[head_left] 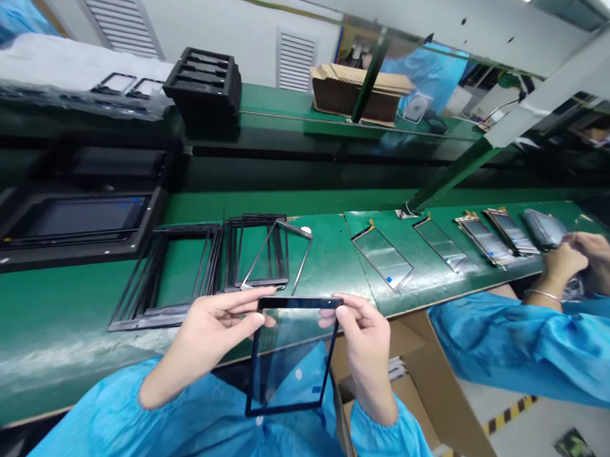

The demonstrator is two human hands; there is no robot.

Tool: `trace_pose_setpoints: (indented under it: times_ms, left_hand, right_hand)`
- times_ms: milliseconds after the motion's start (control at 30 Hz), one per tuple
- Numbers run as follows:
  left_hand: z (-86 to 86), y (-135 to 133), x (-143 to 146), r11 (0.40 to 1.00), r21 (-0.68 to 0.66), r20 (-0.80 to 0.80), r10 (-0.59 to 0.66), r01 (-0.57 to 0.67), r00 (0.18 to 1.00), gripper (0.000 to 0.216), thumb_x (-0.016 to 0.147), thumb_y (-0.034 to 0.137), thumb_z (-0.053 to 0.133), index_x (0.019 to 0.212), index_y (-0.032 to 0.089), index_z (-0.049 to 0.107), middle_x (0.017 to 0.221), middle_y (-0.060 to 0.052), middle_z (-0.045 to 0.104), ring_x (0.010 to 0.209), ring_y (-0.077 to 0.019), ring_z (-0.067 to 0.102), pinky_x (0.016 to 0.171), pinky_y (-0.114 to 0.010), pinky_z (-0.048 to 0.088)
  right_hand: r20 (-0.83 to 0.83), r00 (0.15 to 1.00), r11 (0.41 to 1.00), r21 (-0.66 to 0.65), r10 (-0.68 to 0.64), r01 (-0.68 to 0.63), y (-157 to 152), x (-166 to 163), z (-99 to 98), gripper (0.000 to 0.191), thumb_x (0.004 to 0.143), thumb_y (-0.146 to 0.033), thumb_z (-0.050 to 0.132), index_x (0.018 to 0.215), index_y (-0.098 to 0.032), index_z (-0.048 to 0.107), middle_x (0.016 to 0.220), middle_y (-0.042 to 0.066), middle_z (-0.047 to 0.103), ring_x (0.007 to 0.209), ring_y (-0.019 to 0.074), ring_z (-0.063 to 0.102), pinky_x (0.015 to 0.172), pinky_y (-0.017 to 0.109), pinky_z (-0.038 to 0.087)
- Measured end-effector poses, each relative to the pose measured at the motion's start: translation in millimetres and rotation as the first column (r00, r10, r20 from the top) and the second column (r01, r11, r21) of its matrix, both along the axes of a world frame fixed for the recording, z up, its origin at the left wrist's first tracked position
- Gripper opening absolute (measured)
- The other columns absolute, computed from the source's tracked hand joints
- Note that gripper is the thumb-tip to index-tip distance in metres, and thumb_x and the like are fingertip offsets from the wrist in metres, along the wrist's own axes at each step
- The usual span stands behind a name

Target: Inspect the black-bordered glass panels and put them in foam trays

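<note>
A black-bordered tablet touch panel (291,361) with a clear middle hangs upright before my chest, a small blue sticker in its lower right corner. Thumb and fingers of my left hand (226,322) pinch its upper left corner. At the upper right corner, my right hand (361,330) grips it the same way. Just beyond the panel, a thin silver-edged frame (304,265) leans over stacked black frames (259,250) on the bench. More black frames (168,270) lie to their left. Two glass panels with gold flex tails rest to the right, the nearer glass panel (383,256) and the farther glass panel (440,243).
Black trays holding a dark screen (82,217) stand at the left. A black bin (205,82) and cardboard dividers (360,90) sit on the back shelf. A green post (449,177) rises from the bench. An open carton (445,373) is below. A co-worker's hands (564,264) are far right.
</note>
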State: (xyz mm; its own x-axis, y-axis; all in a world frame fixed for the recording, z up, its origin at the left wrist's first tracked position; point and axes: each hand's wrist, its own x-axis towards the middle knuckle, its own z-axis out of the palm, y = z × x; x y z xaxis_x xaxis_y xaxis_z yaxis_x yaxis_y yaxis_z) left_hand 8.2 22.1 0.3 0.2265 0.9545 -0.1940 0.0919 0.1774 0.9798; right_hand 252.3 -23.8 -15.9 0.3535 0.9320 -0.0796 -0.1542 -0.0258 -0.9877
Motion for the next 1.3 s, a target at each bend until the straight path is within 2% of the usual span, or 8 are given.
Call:
trace_pose_setpoints:
  times_ms: [100,167,300,400,467,600,967,1300]
  left_hand:
    - [-3.2,0.3,-3.5,0.998,0.048,-0.056,-0.042,0.045,0.998,0.044,0.089,0.043,0.081,0.125,0.019,0.083,0.082,-0.010,0.087,0.074,-0.0264,0.084,0.065,-0.029,0.068]
    - [-0.2,1.2,-2.5,0.980,0.172,-0.170,-0.068,0.098,0.983,0.041,0.093,0.042,0.076,0.127,0.021,0.082,0.103,-0.012,0.087,0.090,-0.0290,0.084,0.075,-0.033,0.069]
    - [13.4,4.1,10.3,0.814,0.456,-0.478,-0.117,0.360,0.871,0.045,0.091,0.034,0.078,0.135,0.030,0.078,0.147,-0.008,0.072,0.134,-0.0336,0.069,0.113,-0.046,0.056]
    - [20.6,7.2,17.3,0.783,0.332,-0.498,-0.327,0.525,0.803,0.047,0.096,0.030,0.071,0.142,0.035,0.072,0.126,-0.004,0.083,0.108,-0.0271,0.081,0.095,-0.035,0.064]
    - [21.5,8.9,14.5,0.856,0.219,-0.409,-0.355,0.468,0.840,0.039,0.099,0.032,0.066,0.138,0.032,0.072,0.106,-0.003,0.087,0.085,-0.0230,0.083,0.077,-0.029,0.066]
    - [16.3,9.7,0.0,0.992,0.051,-0.131,-0.108,0.115,0.986,0.037,0.098,0.040,0.071,0.130,0.023,0.065,0.093,-0.006,0.084,0.064,-0.0207,0.077,0.053,-0.026,0.061]
    - [3.9,-1.4,0.1,0.993,-0.046,0.076,0.114,-0.111,0.991,0.046,0.091,0.042,0.081,0.124,0.019,0.059,0.087,-0.006,0.082,0.059,-0.0191,0.074,0.047,-0.025,0.056]
    - [15.0,-6.6,3.8,0.984,-0.069,0.055,0.170,-0.166,0.984,0.047,0.086,0.041,0.084,0.121,0.019,0.061,0.085,-0.005,0.082,0.057,-0.0174,0.072,0.048,-0.024,0.055]
  right_hand:
    - [-0.032,0.999,1.000,-0.006,-0.029,0.029,-1.2,-1.9,2.4,0.023,0.087,-0.042,0.085,0.096,-0.021,0.083,0.074,0.006,0.085,0.058,0.0231,0.081,0.060,0.031,0.067]
    - [-0.038,0.999,0.999,0.000,-0.037,0.037,-1.3,-4.5,4.2,0.022,0.087,-0.042,0.086,0.095,-0.021,0.083,0.072,0.006,0.085,0.058,0.0226,0.081,0.060,0.029,0.067]
    - [-0.052,0.994,0.996,-0.017,0.091,-0.092,-0.4,-15.1,6.2,0.027,0.084,-0.045,0.088,0.096,-0.021,0.083,0.073,0.006,0.085,0.062,0.0239,0.083,0.063,0.030,0.069]
    - [-0.100,0.970,0.971,-0.063,0.222,-0.229,0.3,-11.9,6.2,0.036,0.080,-0.054,0.090,0.093,-0.021,0.084,0.076,0.006,0.086,0.069,0.0262,0.084,0.068,0.033,0.070]
    - [-0.070,0.961,0.955,-0.117,0.267,-0.273,-0.2,1.5,4.4,0.041,0.085,-0.061,0.084,0.090,-0.020,0.085,0.083,0.009,0.087,0.078,0.0274,0.085,0.076,0.036,0.069]
    - [-0.024,0.964,0.943,-0.202,0.264,-0.264,-5.1,32.4,-5.9,0.050,0.090,-0.068,0.074,0.086,-0.019,0.085,0.079,0.011,0.086,0.075,0.0315,0.084,0.076,0.044,0.069]
    - [-0.014,1.000,0.987,-0.161,-0.004,0.001,-8.2,13.5,-3.0,0.048,0.085,-0.067,0.079,0.066,-0.023,0.073,0.060,0.006,0.079,0.049,0.0268,0.075,0.050,0.035,0.062]
    - [0.002,1.000,0.991,-0.129,0.025,-0.025,-12.7,13.3,-4.7,0.049,0.093,-0.066,0.071,0.071,-0.023,0.073,0.062,0.006,0.080,0.051,0.0254,0.076,0.052,0.034,0.062]
